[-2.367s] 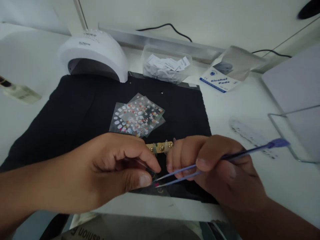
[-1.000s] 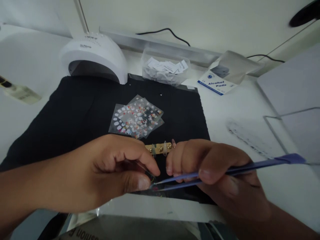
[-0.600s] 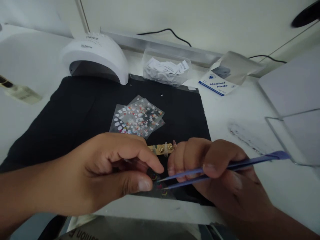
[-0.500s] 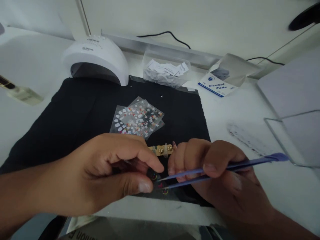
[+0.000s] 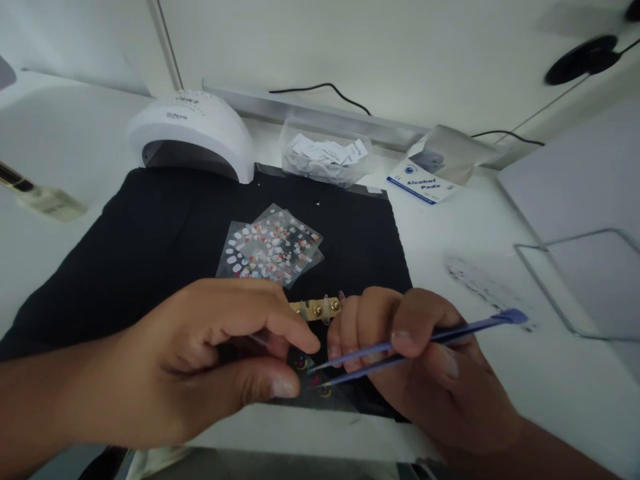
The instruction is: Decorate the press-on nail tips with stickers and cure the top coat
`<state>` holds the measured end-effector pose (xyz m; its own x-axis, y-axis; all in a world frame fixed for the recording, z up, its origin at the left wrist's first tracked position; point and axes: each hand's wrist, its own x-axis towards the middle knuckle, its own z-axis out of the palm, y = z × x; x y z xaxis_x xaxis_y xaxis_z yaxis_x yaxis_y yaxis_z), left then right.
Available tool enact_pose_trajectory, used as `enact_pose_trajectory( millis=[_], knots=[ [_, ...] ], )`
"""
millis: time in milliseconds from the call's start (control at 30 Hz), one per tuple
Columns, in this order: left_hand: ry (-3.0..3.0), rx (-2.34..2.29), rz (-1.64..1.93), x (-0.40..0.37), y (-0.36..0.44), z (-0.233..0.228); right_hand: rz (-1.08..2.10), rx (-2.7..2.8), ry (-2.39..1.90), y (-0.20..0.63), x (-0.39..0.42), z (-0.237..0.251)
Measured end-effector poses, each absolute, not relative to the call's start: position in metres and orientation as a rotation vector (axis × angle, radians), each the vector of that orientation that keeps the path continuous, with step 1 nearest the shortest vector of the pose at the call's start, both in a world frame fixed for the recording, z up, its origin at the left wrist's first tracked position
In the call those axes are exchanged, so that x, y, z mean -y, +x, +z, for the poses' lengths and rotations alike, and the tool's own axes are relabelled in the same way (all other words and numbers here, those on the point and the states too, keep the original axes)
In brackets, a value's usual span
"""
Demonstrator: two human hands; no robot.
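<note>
My left hand holds a clear sticker sheet with small round colourful designs, its thumb lying along the near side. The index fingertip is lifted apart from the thumb, and the other fingers are partly hidden. Purple tweezers are gripped between thumb and fingers of my right hand. Their two tips are spread and point left, over the sheet beside my left thumb. Just beyond the hands lies a gold-coloured strip with round metal studs and clear nail tips, partly covered by my right fingers.
Overlapping clear sticker sheets lie on a black cloth. Behind are a white nail lamp, a clear bin of packets and an alcohol pads box. A bottle is at left, a metal wire stand at right.
The view has shifted slightly, so the scene sits lower and a bit further left. A dark piece by my left index fingertip no longer shows there. The tweezers stay in my right hand.
</note>
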<state>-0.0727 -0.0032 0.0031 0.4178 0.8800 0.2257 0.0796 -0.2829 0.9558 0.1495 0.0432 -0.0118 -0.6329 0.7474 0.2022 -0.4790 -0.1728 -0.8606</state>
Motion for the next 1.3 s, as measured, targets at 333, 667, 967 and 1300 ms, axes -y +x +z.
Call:
enact_pose_trajectory(
  millis=[333, 667, 967, 1300],
  knots=[
    [1.657, -0.843, 0.974, 0.004, -0.074, 0.001, 1.89, 1.224, -0.313, 0.148, -0.045, -0.015],
    [1.344, -0.827, 0.783, 0.003, -0.073, 0.005, 1.823, 1.396, -0.282, 0.149, -0.052, -0.012],
    [1.154, -0.8, 0.635, 0.004, -0.075, 0.002, 1.869, 1.435, -0.302, 0.151, -0.054, -0.011],
    [1.285, -0.816, 0.535, 0.001, -0.076, 0.005, 2.04, 1.388, -0.264, 0.149, -0.062, -0.013]
  ],
)
